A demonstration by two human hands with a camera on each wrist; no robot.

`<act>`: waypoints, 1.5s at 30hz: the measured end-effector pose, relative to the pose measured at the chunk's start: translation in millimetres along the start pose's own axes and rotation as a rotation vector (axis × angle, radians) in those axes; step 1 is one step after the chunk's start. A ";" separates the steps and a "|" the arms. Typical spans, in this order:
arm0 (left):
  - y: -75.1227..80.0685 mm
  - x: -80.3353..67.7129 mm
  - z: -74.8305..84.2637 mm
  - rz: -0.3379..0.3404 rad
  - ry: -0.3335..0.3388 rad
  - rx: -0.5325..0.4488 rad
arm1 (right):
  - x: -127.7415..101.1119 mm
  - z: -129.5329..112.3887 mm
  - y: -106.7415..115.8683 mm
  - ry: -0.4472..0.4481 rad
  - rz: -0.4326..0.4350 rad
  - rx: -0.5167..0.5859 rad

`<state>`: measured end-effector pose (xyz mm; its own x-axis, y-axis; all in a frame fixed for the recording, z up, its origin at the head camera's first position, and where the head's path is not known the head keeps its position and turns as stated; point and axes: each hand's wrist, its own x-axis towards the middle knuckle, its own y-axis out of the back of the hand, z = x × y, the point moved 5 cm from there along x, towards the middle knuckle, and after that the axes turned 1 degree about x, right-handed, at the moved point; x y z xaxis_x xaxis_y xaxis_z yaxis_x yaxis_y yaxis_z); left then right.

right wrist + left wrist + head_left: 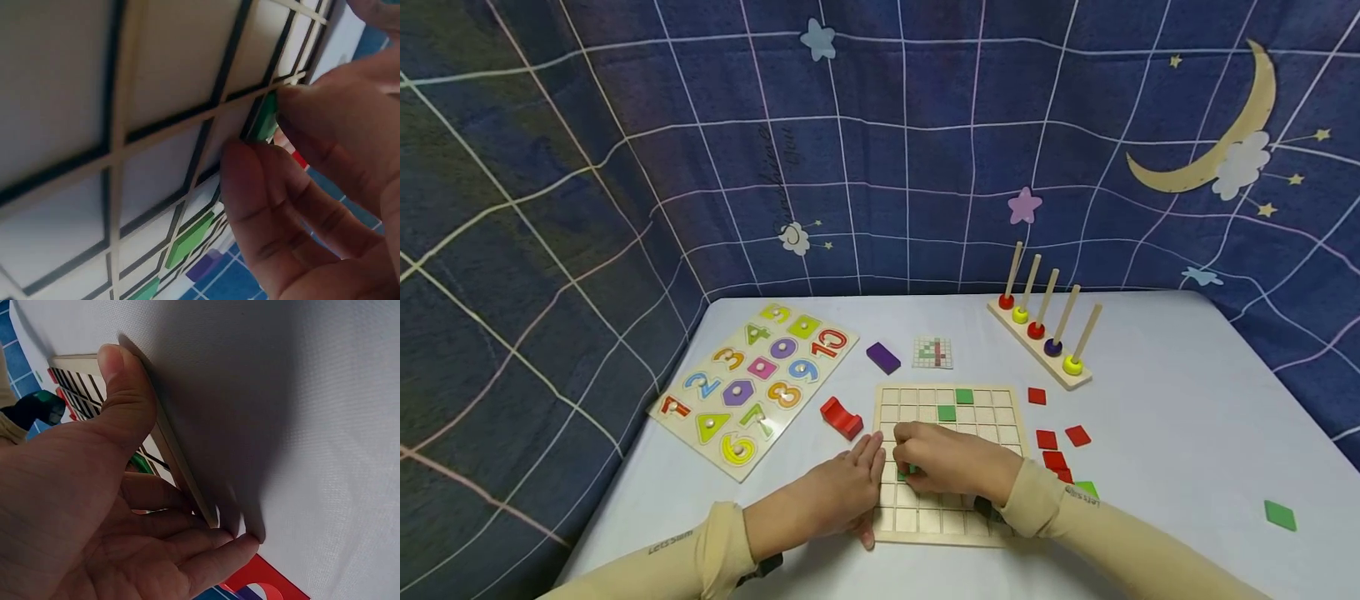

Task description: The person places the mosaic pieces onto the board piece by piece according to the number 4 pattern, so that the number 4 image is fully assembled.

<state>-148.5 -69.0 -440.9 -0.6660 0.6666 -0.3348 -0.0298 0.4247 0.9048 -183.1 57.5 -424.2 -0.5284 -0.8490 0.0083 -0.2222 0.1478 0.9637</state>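
Both hands work at the wooden grid board (951, 467) near the front edge of the white table (1187, 417).

The left hand (838, 496) lies with relaxed, nearly straight fingers against the board's left edge, thumb on its rim, gripping nothing. The right hand (951, 462) reaches over the board, fingers curled, pinching a green square tile (265, 115) tilted on edge at a cell. The board is pale wood with a lattice of square cells; two more green tiles (955, 405) sit in its far rows.

You have open tabletop (1180, 400) right of the grid board (951, 533); red tiles (1055, 446) and the peg rack (1045, 354) crowd its near-right edge.
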 end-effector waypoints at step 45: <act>-1.2 5.4 1.9 0.002 -0.003 -0.028 | -126.7 39.6 46.9 -0.096 0.060 0.123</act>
<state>-150.6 -64.8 -444.2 -0.6642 0.6689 -0.3338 -0.0492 0.4064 0.9124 -159.0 192.1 -390.6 -0.6182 -0.7853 0.0336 -0.2832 0.2624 0.9225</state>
